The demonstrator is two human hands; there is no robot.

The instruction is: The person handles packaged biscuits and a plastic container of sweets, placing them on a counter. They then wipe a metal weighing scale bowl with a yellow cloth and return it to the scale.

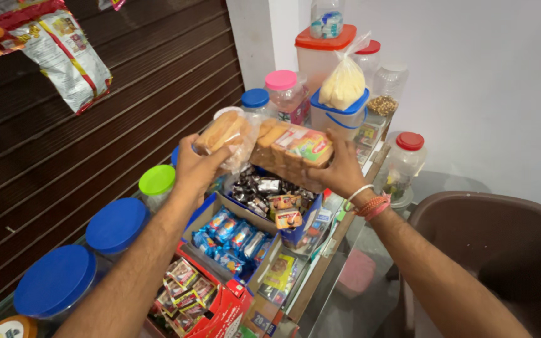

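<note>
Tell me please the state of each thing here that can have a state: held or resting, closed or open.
Left hand: holding a clear bread packet, lifted.
Right hand: holding a printed rusk packet, lifted.
Blue-lid jars: closed, standing.
Green-lid jar: closed.
Pink-lid jar: closed.
Red-lid jar: closed, on the glass counter.
Orange-lid container: closed.
Blue candy box: open, full.
Brown chair: unoccupied.
</note>
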